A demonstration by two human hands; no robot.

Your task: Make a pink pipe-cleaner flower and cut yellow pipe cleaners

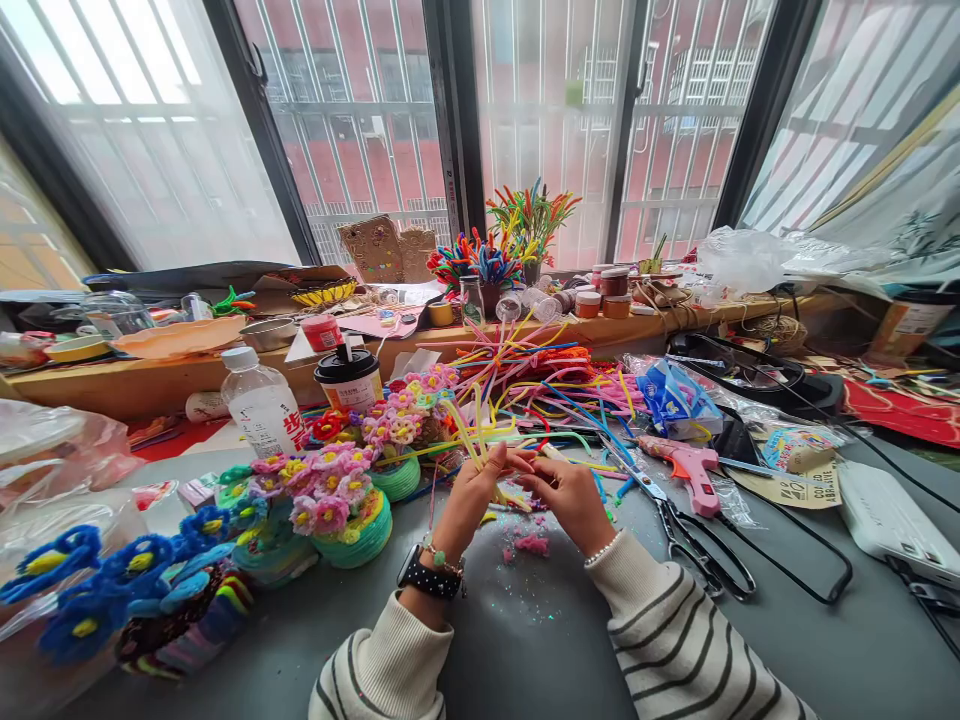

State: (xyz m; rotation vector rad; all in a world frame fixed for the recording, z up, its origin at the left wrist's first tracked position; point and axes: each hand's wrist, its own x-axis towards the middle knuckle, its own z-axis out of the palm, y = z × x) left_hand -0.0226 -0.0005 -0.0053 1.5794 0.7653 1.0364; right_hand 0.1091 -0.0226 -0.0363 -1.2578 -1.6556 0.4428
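My left hand [474, 495] is closed around a few pale yellow pipe cleaners [471, 435]; their stems rise above the fist, and their lower ends show under the fingers. Close beside it, my right hand [568, 497] pinches thumb and fingers together near the left fingertips. What lies in that pinch is too small to make out. Below both hands, pink fuzz scraps [531, 543] and glitter are scattered on the grey table [517, 650]. A big heap of coloured pipe cleaners [555, 385] spreads behind the hands.
To the right lie black-handled scissors [705, 550], a pink glue gun [694, 472] with its cord, and a white power bank [896, 520]. On the left stand pink pipe-cleaner flowers [330, 490], blue flowers [135, 565], a plastic bottle [262, 405] and a lidded cup [349, 380].
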